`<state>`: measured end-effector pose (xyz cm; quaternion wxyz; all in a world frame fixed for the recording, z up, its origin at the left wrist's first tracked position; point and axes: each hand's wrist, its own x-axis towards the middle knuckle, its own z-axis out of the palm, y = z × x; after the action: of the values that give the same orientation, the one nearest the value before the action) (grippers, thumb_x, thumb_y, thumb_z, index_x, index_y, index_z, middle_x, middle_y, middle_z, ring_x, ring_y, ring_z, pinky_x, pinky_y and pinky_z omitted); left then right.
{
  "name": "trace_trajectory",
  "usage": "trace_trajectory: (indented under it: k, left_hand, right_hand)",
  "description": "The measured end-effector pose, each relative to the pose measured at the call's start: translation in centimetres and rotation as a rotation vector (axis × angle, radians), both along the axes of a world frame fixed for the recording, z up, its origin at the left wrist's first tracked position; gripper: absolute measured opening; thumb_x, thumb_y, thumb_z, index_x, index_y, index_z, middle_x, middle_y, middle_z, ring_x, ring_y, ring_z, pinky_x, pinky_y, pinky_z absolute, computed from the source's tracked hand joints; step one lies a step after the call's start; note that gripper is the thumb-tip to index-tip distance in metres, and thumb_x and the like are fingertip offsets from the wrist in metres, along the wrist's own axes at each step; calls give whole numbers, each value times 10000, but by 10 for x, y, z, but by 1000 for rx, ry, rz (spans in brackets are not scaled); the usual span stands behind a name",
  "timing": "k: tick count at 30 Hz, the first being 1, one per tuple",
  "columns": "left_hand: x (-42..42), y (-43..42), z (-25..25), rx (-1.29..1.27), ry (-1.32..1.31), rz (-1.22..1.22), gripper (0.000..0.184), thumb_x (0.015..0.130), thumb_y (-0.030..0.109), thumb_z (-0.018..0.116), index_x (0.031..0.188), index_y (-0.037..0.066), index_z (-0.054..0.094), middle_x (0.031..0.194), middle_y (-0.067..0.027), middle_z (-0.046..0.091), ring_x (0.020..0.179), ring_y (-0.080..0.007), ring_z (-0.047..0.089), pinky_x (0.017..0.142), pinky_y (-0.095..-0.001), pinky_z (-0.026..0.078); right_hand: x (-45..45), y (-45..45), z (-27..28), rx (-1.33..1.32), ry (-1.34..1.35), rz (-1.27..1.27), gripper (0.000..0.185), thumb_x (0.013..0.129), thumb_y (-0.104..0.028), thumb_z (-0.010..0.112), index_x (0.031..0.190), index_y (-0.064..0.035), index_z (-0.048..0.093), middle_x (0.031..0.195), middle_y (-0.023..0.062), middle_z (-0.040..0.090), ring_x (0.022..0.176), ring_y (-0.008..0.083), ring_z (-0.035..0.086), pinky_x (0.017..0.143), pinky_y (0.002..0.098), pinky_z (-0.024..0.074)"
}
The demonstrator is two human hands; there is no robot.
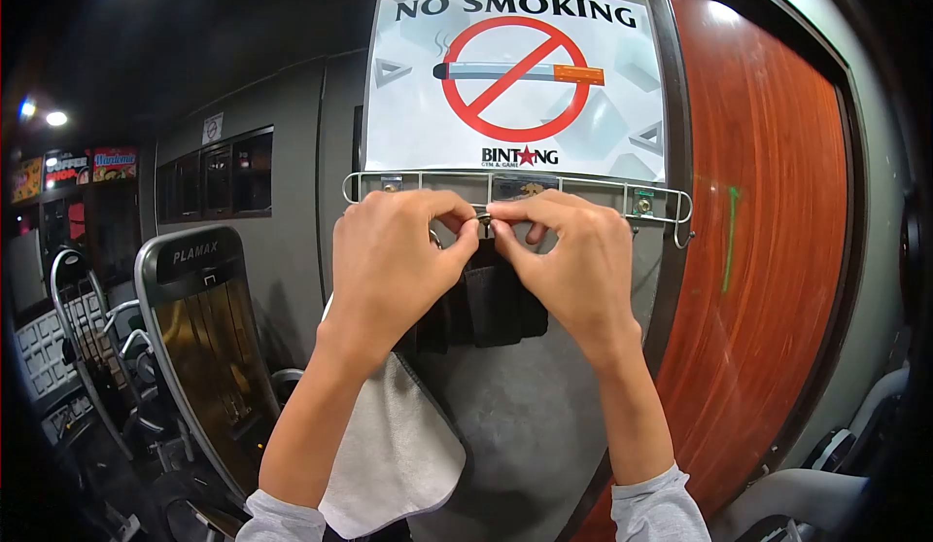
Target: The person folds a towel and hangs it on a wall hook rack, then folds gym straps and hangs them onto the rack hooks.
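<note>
Grey wall (525, 416) carries a wire rack (490, 186); near the middle of its lower edge, your left hand (394, 250) and right hand (583, 260) are closed in a tight pinch on a small metal piece (485, 219), a black item (494, 304) hanging just below

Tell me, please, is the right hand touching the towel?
Apart. The head view shows it: the towel is lower and to the left in the picture, and grey wall is visible between it and the right hand.
</note>
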<state>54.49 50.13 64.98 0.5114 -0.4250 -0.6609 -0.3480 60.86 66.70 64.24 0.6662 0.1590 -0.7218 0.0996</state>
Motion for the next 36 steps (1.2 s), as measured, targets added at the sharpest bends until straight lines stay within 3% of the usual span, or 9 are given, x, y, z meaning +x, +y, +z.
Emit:
trace_trajectory:
  k: [6, 13, 15, 19, 21, 23, 28, 33, 36]
  left_hand:
    - [-6, 3, -11, 9, 54, 88, 137, 813, 206, 760, 916, 130, 811, 827, -54, 760, 645, -200, 630, 676, -321, 504]
    - [0, -5, -13, -69, -13, 137, 174, 851, 274, 771, 970, 156, 819, 891, -1, 769, 754, -219, 576, 748, -335, 496]
    - [0, -7, -15, -74, 34, 133, 186, 854, 278, 770, 979, 149, 818, 919, 4, 769, 770, -223, 562, 764, -335, 496]
    - [3, -17, -22, -72, 181, 105, 166, 870, 199, 753, 1007, 124, 809, 930, -14, 719, 842, -246, 578, 782, -363, 514]
    - [13, -26, -25, -57, 176, 70, 182, 862, 184, 760, 1026, 117, 799, 939, -27, 694, 837, -248, 577, 778, -364, 507]
    - [26, -38, -32, -44, 166, 36, 202, 853, 169, 767, 1045, 110, 788, 948, -39, 670, 833, -250, 575, 775, -365, 499]
    - [50, -79, -63, -104, -28, -165, 252, 754, 84, 823, 1001, 106, 781, 819, -47, 634, 679, -176, 566, 597, -289, 441]
    - [56, -125, -105, -160, -305, -216, 202, 746, 75, 815, 942, 107, 782, 720, -12, 643, 554, -89, 506, 511, -240, 382]
    - [54, -161, -134, -133, -465, -206, 157, 755, 63, 799, 910, 67, 778, 714, -15, 655, 524, -69, 492, 504, -226, 363]
  right_hand:
    - [-12, 5, -12, 30, 38, -27, 158, 767, -140, 806, 925, -132, 809, 790, -6, 721, 691, 173, 586, 641, 317, 490]
    - [-10, 7, -23, 112, 168, -45, 149, 780, -128, 788, 928, -137, 802, 808, -29, 720, 770, 166, 619, 663, 309, 516]
    - [-2, 5, -28, 65, 39, -41, 184, 811, -106, 748, 986, -136, 798, 936, -5, 741, 905, 199, 631, 762, 329, 532]
    - [13, 3, -43, 162, 153, -149, 226, 835, -82, 705, 1038, -136, 791, 1088, 22, 728, 1029, 261, 605, 879, 369, 515]
    - [29, -8, -57, 35, 151, -157, 245, 843, -75, 686, 1057, -137, 787, 1168, 37, 703, 1107, 310, 570, 968, 413, 476]
    - [40, -11, -72, 47, 207, -225, 255, 801, -68, 692, 1022, -146, 793, 1106, 43, 702, 1049, 290, 587, 871, 384, 504]
    - [69, -41, -126, -46, 91, 67, 303, 705, -27, 667, 947, -142, 807, 863, 45, 680, 810, 215, 618, 640, 307, 487]
    - [57, -93, -178, -215, -124, 377, 259, 712, 3, 655, 903, -92, 802, 791, 35, 699, 591, 135, 592, 530, 264, 476]
    - [44, -140, -211, -319, -296, 502, 248, 757, 50, 659, 940, -53, 790, 834, 60, 723, 642, 136, 656, 554, 250, 524]
